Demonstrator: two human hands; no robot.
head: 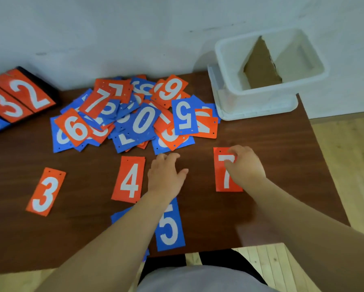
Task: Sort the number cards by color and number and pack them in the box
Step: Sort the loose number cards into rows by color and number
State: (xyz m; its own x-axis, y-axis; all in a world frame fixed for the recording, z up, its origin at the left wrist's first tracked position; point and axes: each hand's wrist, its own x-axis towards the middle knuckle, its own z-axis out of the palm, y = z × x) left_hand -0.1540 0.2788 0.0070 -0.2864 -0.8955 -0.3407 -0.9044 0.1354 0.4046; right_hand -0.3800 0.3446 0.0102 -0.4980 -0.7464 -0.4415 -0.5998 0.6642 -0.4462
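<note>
A jumbled pile of red and blue number cards lies at the back of the brown table. Nearer me lie single cards: a red 3, a red 4, a blue 5 and a red 7. My right hand rests on the red 7 with curled fingers on its top right part. My left hand hovers flat, fingers spread, between the red 4 and the pile's near edge. The white plastic box with a cardboard divider stands at the back right.
A black scoreboard stand showing red 3 and 2 sits at the far left edge. Another blue card peeks from under my left forearm. A white wall rises behind the table; wooden floor shows to the right and below.
</note>
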